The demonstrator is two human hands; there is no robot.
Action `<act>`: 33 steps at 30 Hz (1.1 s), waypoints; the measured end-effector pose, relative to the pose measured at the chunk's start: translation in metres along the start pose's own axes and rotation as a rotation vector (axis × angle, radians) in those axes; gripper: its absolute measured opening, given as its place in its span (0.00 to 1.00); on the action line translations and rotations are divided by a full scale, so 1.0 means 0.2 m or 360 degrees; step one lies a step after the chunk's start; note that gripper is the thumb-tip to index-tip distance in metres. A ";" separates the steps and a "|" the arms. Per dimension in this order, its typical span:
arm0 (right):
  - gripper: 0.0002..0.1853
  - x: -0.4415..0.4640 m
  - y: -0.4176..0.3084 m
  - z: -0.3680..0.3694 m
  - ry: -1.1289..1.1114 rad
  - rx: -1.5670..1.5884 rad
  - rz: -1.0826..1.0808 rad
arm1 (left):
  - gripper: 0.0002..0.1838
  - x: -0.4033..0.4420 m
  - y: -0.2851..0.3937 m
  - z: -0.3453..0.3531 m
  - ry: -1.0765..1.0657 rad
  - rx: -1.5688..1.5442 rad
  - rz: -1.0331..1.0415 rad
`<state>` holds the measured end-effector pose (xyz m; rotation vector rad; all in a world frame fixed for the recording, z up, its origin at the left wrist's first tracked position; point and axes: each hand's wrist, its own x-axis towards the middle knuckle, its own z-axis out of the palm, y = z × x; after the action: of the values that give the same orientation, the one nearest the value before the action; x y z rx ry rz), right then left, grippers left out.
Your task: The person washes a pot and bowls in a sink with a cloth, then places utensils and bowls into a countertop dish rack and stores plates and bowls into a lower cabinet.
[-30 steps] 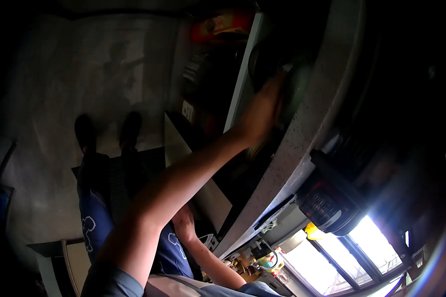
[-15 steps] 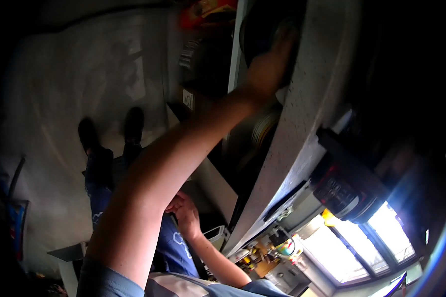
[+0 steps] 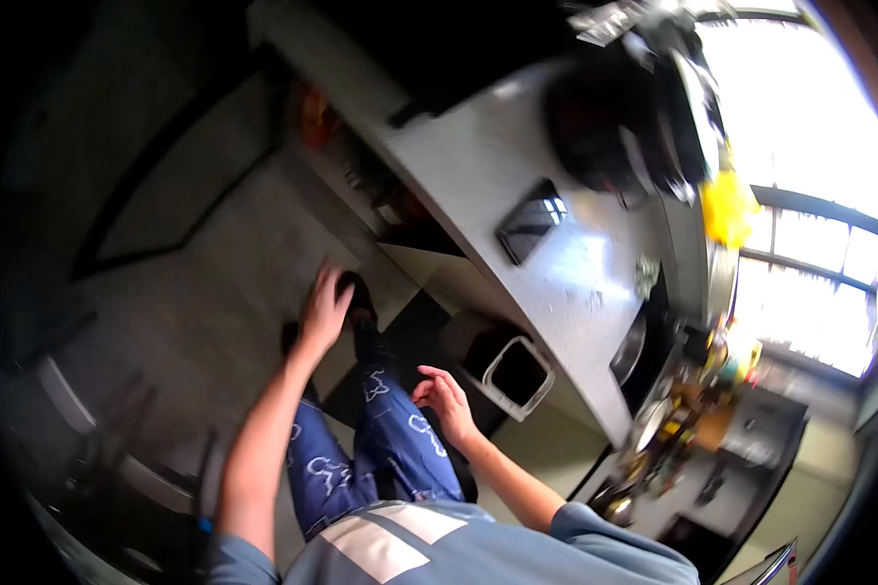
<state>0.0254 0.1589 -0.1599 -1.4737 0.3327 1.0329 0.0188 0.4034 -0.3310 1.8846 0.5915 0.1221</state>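
Observation:
My left hand hangs in front of my legs, slightly blurred. Its fingers are stretched out and apart, and I see nothing in them. My right hand is beside my thigh, near a bin with a pale rim that stands by the counter. Its fingers are loosely bent with gaps between them, and no held thing shows. I wear blue trousers with white outlined shapes. On the counter lies a dark flat device with a shiny screen, out of reach of both hands.
A large dark appliance stands on the counter at the back. A yellow bag hangs near the bright window. Kitchenware and a cutting board crowd the worktop at right. Below the counter are shelves with dim items.
My left arm has come out from the dark shelf under the counter and dropped in front of my legs. The view has turned, showing the countertop. My right hand stays low, near my thigh.

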 end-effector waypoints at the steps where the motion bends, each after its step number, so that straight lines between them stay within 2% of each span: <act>1: 0.22 -0.06 0.02 -0.03 0.0015 0.0056 -0.0058 | 0.22 -0.23 0.01 -0.02 -0.0095 -0.0148 -0.0154; 4: 0.21 -0.27 0.08 -0.08 0.0076 0.0203 -0.0180 | 0.29 -0.73 0.01 -0.08 -0.0119 -0.0110 -0.0140; 5: 0.21 -0.34 0.14 -0.08 0.0126 0.0257 -0.0182 | 0.27 -0.83 0.05 -0.12 -0.0180 -0.0139 -0.0263; 6: 0.21 -0.40 0.17 -0.07 0.0168 0.0254 -0.0192 | 0.24 -0.91 0.11 -0.17 -0.0269 -0.0096 -0.0230; 9: 0.20 -0.58 0.17 -0.01 0.0299 0.0371 -0.0242 | 0.17 -0.90 0.43 -0.34 -0.0563 -0.0015 -0.0117; 10: 0.20 -0.63 0.18 0.00 0.0317 0.0430 -0.0307 | 0.16 -0.86 0.63 -0.40 -0.0676 0.0012 -0.0210; 13: 0.20 -0.74 0.23 -0.04 0.0499 0.0603 -0.0430 | 0.16 -0.77 0.64 -0.38 -0.0860 0.0215 0.0206; 15: 0.19 -0.84 0.27 -0.11 0.0642 0.0761 -0.0508 | 0.15 -0.73 0.88 -0.30 -0.0982 0.0267 0.0295; 17: 0.19 -0.87 0.36 -0.22 0.0770 0.0966 -0.0565 | 0.15 -0.70 1.03 -0.14 -0.1097 0.0388 0.0360; 21: 0.19 -1.20 0.56 -0.67 0.0984 0.1165 -0.0803 | 0.15 -0.94 1.45 0.45 -0.1310 0.0465 0.0526; 22: 0.19 -1.27 0.63 -0.79 0.1057 0.1083 -0.0823 | 0.15 -0.99 1.46 0.62 -0.1402 0.0549 0.0531; 23: 0.19 -1.33 0.69 -0.89 0.1140 0.1039 -0.0808 | 0.15 -1.04 1.46 0.79 -0.1447 0.0451 0.0749; 24: 0.19 -1.40 0.74 -0.98 0.1176 0.1070 -0.0823 | 0.14 -1.12 1.54 0.92 -0.1527 0.0327 0.0746; 25: 0.19 -1.51 0.79 -1.12 0.1224 0.1090 -0.0834 | 0.14 -1.21 1.56 1.09 -0.1586 0.0304 0.0897; 26: 0.19 -1.59 0.85 -1.22 0.1286 0.1087 -0.0820 | 0.15 -1.31 1.72 1.20 -0.1721 0.0467 0.0673; 27: 0.19 -1.67 0.89 -1.35 0.1350 0.1067 -0.0805 | 0.16 -1.40 1.78 1.33 -0.1826 0.0410 0.0617; 30: 0.19 -1.90 0.99 -1.67 0.1433 0.1120 -0.0721 | 0.15 -1.64 2.00 1.60 -0.1821 0.0348 0.0856; 33: 0.19 -1.95 1.08 -1.95 0.1496 0.1137 -0.0704 | 0.16 -1.74 2.11 1.78 -0.1832 0.0231 0.0795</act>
<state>-0.1950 -0.3820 -0.0651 -1.1834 0.8830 -0.2053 -0.0127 -0.1713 -0.0245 1.8427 -0.6644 -0.6627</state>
